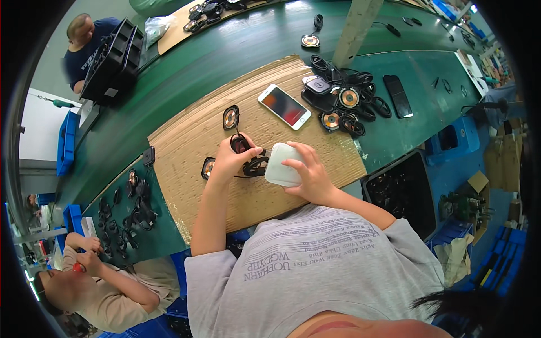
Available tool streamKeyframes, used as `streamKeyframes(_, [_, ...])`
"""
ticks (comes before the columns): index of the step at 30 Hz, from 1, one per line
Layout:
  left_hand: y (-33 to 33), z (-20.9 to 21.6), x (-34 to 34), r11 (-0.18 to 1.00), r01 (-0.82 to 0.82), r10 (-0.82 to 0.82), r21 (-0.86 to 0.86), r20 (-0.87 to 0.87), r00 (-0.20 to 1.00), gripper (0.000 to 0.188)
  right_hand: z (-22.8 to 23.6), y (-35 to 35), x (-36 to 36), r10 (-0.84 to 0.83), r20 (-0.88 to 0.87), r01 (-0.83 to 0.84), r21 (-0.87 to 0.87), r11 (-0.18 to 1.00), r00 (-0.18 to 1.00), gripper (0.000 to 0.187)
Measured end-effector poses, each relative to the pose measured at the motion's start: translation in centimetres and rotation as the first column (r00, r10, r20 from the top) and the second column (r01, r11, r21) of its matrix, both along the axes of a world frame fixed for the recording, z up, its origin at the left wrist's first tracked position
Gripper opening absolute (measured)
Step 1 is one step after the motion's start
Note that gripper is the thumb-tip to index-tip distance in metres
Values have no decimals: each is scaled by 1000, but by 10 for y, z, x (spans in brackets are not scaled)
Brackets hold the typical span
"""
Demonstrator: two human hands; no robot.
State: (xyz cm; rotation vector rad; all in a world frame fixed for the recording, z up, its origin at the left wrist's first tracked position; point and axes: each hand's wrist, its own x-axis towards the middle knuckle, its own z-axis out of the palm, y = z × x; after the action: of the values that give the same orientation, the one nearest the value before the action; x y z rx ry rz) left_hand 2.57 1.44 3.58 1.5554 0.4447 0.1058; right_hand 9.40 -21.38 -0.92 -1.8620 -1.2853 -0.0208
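Note:
My left hand [226, 161] pinches a coiled black cable [240, 144] over the cardboard sheet [186, 146]. In my right hand [314, 179] is a white rounded-square case [280, 164], its thumb and fingers wrapped round the case's right side. More black cable [256, 167] lies between the two hands, beside the case. An open charging disc with a copper coil [230, 117] rests on the cardboard beyond my left hand. Another such disc [208, 168] sits left of it, partly hidden by the hand and wrist. Farther off lies a white phone [284, 106], screen up.
A heap of cabled charging discs [349, 98] and a black phone [398, 96] lie to the right. More cabled pieces [141, 211] are at the left, near a seated co-worker [112, 281]. Another person [90, 45] stands behind black crates [115, 65]. A post [357, 34] rises beyond the heap.

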Motion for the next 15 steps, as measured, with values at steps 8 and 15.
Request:
streamKeyframes(8, [-8, -13, -6, 989, -131, 131, -65, -6, 991, 16, -3, 0, -1, -17, 30, 16, 19, 1000, 999, 74])
streamKeyframes(15, [-10, -12, -6, 998, -62, 62, 12, -29, 998, 16, -5, 2, -2, 12, 27, -12, -9, 1000, 1000, 70])
